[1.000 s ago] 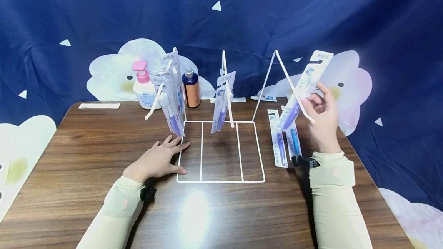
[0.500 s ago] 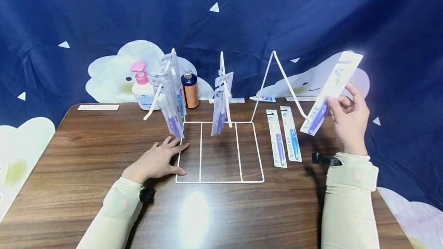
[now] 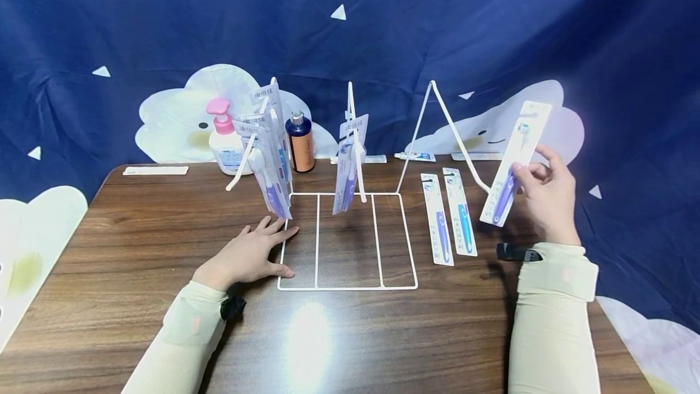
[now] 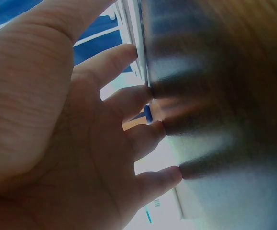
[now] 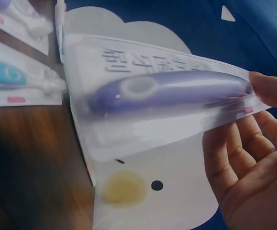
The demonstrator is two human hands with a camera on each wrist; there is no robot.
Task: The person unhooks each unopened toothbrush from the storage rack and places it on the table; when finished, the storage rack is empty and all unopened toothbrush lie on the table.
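- Fingers [image 3: 526,170] of the right hand [image 3: 549,199] pinch the purple toothbrush pack [image 3: 515,162], held just right of the rack's hook [image 3: 460,140].
- Its long axis runs steeply upward, hang-tab end on top.
- Left hand [image 3: 248,253] rests flat, fingers spread, at the wire rack [image 3: 348,287] base.

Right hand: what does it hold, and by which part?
The right hand pinches a packaged purple toothbrush by the lower, handle end of the pack. The left hand holds nothing, resting flat on the table.

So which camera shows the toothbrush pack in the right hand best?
The right wrist view: the toothbrush pack fills the frame, purple handle clear. The head view shows it small, pinched by the right hand. The left wrist view misses it.
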